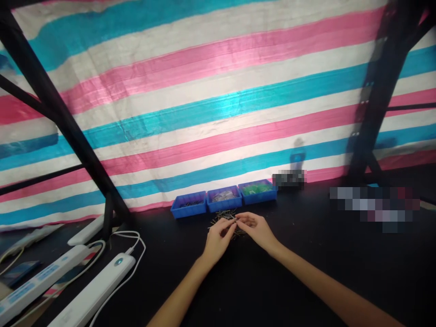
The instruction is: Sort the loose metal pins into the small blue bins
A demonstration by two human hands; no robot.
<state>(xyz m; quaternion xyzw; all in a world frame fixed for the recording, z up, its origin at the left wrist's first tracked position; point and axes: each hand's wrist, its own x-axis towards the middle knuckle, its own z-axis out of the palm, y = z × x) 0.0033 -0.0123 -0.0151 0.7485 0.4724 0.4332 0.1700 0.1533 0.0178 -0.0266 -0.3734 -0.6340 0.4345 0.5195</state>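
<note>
My left hand (220, 237) and my right hand (256, 228) meet fingertip to fingertip over a pile of thin metal pieces (225, 214) on the black table. Both hands are closed in a pinch, and whatever lies between the fingertips is too small to name. Just behind the pile stand three blue bins in a row. The left bin (188, 211) holds dark thin pieces, the middle bin (225, 205) holds clear or whitish pieces, and the right bin (258, 198) holds green pieces.
White power strips (95, 290) and white cables (145, 247) lie on the left of the black table (306, 259). Black frame posts (73, 136) rise at both sides before a striped sheet (221, 104). Blurred items sit at the right back.
</note>
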